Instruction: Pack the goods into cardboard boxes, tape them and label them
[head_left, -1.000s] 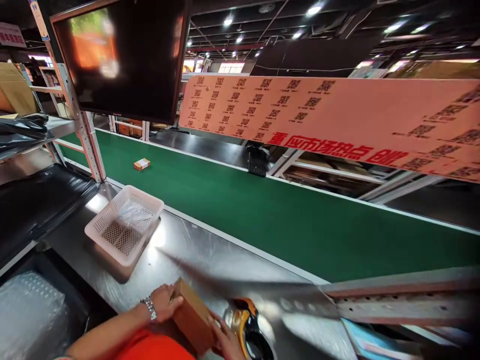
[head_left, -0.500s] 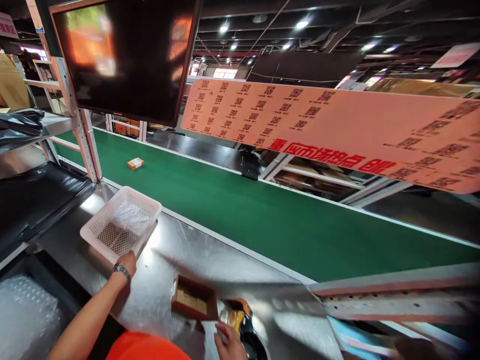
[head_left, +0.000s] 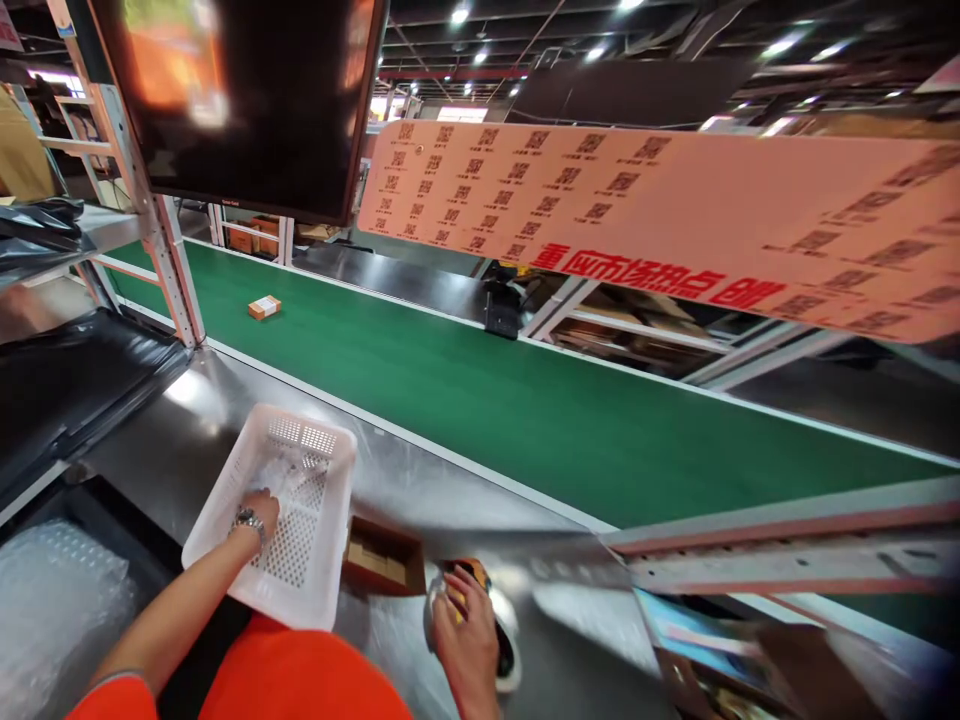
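Observation:
My left hand (head_left: pixel 261 509), with a metal wristwatch, reaches inside the white perforated plastic basket (head_left: pixel 315 585) on the steel worktable and rests on clear plastic wrapping lying in it; its fingers are hidden. An open brown cardboard box (head_left: pixel 381 560) with cardboard pieces inside sits just right of the basket. My right hand (head_left: pixel 466 630) lies over an orange and black tape dispenser (head_left: pixel 501 640) beside the box, fingers curled on it.
A green conveyor belt (head_left: pixel 525 420) runs behind the steel table (head_left: pixel 195 420), carrying a small box (head_left: pixel 264 307) at the far left. A dark monitor (head_left: pixel 247 100) and a pink sheet of codes (head_left: pixel 637 210) hang above. Bubble wrap (head_left: pixel 52 610) lies at lower left.
My left hand let go of the brown box, pulled the white basket closer and reached inside it. The box now lies open on the table, and my right hand moved onto the tape dispenser.

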